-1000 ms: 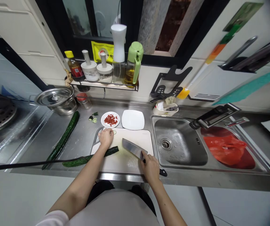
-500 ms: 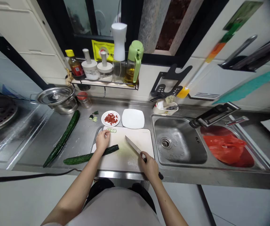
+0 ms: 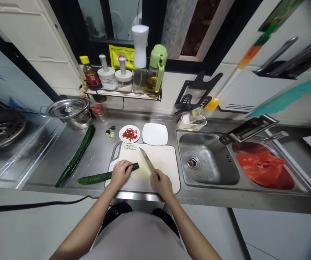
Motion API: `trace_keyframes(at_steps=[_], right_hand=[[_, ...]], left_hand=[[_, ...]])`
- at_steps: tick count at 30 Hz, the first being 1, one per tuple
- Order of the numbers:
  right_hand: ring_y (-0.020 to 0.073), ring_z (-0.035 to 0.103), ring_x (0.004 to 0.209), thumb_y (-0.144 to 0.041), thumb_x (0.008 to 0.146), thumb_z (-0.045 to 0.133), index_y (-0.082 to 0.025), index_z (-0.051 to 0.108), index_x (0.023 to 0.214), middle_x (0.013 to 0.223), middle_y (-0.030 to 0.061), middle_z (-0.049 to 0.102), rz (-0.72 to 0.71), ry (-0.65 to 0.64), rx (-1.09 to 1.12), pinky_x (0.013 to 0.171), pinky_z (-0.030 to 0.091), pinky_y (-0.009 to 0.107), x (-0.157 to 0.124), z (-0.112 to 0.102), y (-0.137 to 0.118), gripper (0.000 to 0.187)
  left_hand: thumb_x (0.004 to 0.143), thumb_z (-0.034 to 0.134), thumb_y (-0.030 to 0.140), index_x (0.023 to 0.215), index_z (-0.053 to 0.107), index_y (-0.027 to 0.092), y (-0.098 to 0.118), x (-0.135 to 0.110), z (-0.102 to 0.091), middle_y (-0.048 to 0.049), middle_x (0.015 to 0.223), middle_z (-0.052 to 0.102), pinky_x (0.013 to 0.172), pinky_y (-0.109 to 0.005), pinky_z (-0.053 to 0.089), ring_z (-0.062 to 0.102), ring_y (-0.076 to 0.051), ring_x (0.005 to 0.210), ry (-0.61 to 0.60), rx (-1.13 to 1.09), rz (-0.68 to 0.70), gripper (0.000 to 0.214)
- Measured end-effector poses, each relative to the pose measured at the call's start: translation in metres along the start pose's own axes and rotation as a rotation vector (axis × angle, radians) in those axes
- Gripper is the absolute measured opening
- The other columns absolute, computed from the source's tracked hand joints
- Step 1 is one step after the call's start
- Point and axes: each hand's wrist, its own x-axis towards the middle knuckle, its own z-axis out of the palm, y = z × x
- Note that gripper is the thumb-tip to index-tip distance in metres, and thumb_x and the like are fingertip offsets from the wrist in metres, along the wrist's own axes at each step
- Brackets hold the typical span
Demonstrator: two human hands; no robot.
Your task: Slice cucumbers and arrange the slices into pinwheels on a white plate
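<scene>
My left hand (image 3: 121,173) is closed over a cut cucumber (image 3: 95,178), which lies across the left part of a white cutting board (image 3: 169,162) and out onto the counter. The cucumber's dark cut end shows just beyond my fingers. In my right hand (image 3: 162,183) is a kitchen knife (image 3: 147,159), gripped by its handle, with the blade pointing up and left over the board. The blade stands apart from the cucumber, to its right. A short row of cucumber slices (image 3: 130,147) rests near the board's upper left edge.
Behind the board are a plate of chopped red pieces (image 3: 130,134) and a white plate (image 3: 154,134). A whole cucumber (image 3: 75,156) and several scraps (image 3: 110,133) lie left. A lidded pot (image 3: 72,113) stands behind. The sink (image 3: 209,159) is on the right, holding a red bag (image 3: 261,168).
My left hand has moved from beside the slices down onto the cucumber and closed over it. My right hand has brought the knife leftward and slightly up, nearer the cucumber's cut end.
</scene>
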Motion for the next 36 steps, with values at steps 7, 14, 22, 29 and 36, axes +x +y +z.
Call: trace_keyframes(at_steps=[7,14,22,29,36], right_hand=[[0.0185,0.063,0.083,-0.035,0.098,0.028,-0.022,0.057,0.110,0.093,0.0046,0.070,-0.015,-0.099,-0.101,0.063,0.032,0.024,-0.005,0.008,-0.016,0.034],[0.0210,0.063,0.083,-0.031,0.099,0.027,-0.017,0.056,0.107,0.093,0.0102,0.070,-0.016,-0.184,-0.219,0.067,0.034,0.027,-0.011,0.007,-0.033,0.033],[0.0233,0.064,0.087,-0.021,0.096,0.030,-0.014,0.050,0.116,0.093,0.0136,0.069,-0.011,-0.214,-0.247,0.069,0.038,0.029,-0.016,0.007,-0.048,0.029],[0.0233,0.064,0.089,-0.022,0.096,0.031,-0.013,0.049,0.114,0.095,0.0145,0.068,-0.017,-0.235,-0.248,0.071,0.040,0.029,-0.017,0.013,-0.051,0.027],[0.0233,0.065,0.089,-0.020,0.095,0.031,-0.014,0.050,0.112,0.095,0.0141,0.068,-0.012,-0.238,-0.250,0.071,0.041,0.030,-0.019,0.013,-0.055,0.026]], left_hand=[[0.090,0.053,0.030,0.095,0.071,0.023,0.004,-0.001,0.000,-0.0049,0.094,0.069,0.082,-0.034,0.047,0.062,-0.018,0.088,0.000,-0.013,0.111,0.020],[0.090,0.053,0.030,0.101,0.072,0.024,0.000,-0.001,0.009,-0.0053,0.102,0.069,0.086,-0.033,0.051,0.062,-0.017,0.093,-0.007,-0.047,0.196,0.023],[0.091,0.051,0.029,0.102,0.071,0.024,-0.006,-0.002,0.017,-0.0053,0.100,0.068,0.084,-0.032,0.052,0.061,-0.017,0.093,0.031,-0.033,0.229,0.023],[0.092,0.050,0.029,0.103,0.071,0.025,-0.005,-0.001,0.017,-0.0058,0.099,0.067,0.083,-0.032,0.052,0.060,-0.017,0.092,0.036,-0.027,0.249,0.024],[0.092,0.049,0.029,0.105,0.071,0.025,-0.003,-0.002,0.015,-0.0065,0.100,0.067,0.084,-0.033,0.052,0.060,-0.017,0.094,0.014,-0.035,0.227,0.026]])
